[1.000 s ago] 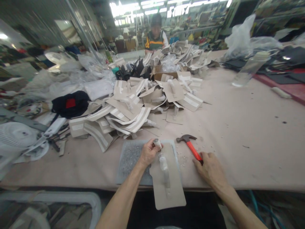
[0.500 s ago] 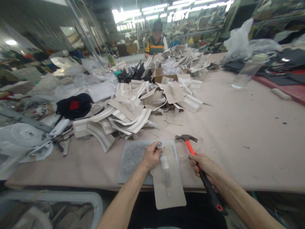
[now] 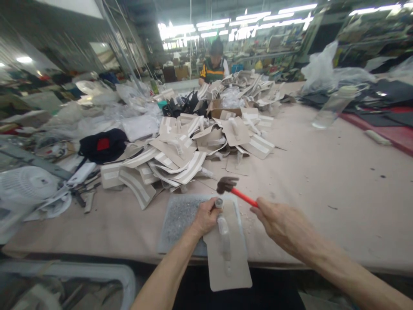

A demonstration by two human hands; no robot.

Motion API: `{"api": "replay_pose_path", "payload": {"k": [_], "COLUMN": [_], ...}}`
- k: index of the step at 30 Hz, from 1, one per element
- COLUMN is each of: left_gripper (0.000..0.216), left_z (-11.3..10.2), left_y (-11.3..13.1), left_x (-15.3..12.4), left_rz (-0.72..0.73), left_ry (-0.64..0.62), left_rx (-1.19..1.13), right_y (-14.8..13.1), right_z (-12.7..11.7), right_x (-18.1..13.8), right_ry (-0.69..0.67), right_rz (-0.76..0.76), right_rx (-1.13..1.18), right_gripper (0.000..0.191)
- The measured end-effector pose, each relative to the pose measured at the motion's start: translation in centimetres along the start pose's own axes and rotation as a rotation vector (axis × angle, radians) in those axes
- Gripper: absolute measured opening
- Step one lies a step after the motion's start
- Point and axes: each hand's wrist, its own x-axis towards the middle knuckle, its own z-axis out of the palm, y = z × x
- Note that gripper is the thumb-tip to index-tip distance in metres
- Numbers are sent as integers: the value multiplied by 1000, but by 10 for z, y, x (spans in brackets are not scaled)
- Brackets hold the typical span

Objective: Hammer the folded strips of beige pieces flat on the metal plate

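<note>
Head view: table [image 3: 322, 181], then card piece [image 3: 230, 262] on grey pad [image 3: 177, 219] at near edge; hammer [image 3: 237, 193], a second ago flat on table, now raised over punch [image 3: 219, 203], so I judge strike set up; right hand [image 3: 284, 226] clenched on handle, left hand [image 3: 206, 217] gripping punch upright

Left hand [image 3: 204, 217] grips a punch [image 3: 219, 202] upright on the card [image 3: 230, 262]; right hand [image 3: 284, 224] holds the hammer [image 3: 237, 193] just above the punch.
</note>
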Motion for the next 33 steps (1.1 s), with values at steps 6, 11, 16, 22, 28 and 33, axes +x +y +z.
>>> {"api": "replay_pose_path", "payload": {"k": [6,11,16,22,28,33], "left_gripper": [15,11,14,10,11,19], "left_z": [0,2,0,0,8,5], "left_y": [-1,-1,6,9,4,-2], "left_x": [0,-1,-2,-2,0,2], "left_rz": [31,-14,17,23,24,-157], "left_ry": [7,11,8,25,35,266], "left_rx": [-2,-9,-21,-41,-132,-369], "right_y": [-24,-11,24,63,-19,-74], "right_z": [-39,31,51,79,110,138], "right_x": [11,-9,-19,-31,-23,-25], "right_ry": [683,-133,-377,-316,-42,-345], "right_rz": [256,132,319,465,290,321], "right_rx": [306,99,52,-82,166,321], "right_gripper": [31,26,25,29,57,56]}}
